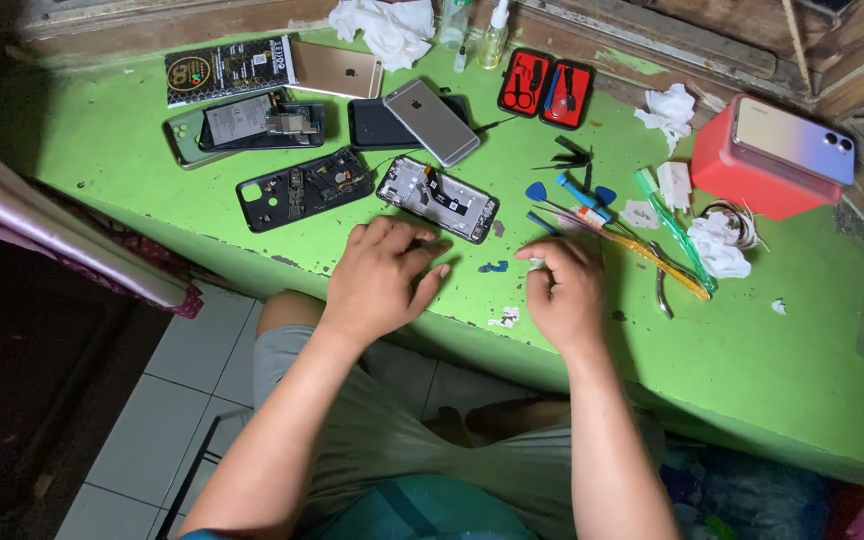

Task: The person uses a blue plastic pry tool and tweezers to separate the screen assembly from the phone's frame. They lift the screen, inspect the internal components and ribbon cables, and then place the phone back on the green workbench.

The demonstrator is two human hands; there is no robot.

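Note:
My left hand rests palm down on the green table, fingers spread, its fingertips just below an opened phone frame with exposed parts. My right hand is curled, pinching a small white scrap at its fingertips near the table's front. A small blue pick lies between the hands. Just beyond the right hand lie blue prying tools, tweezers and a yellow-orange stick.
Several phones and back covers lie at the back left, with a black booklet. A red tool case stands open at the back. A red box with a phone on it sits right. Crumpled tissues and small bottles are scattered about.

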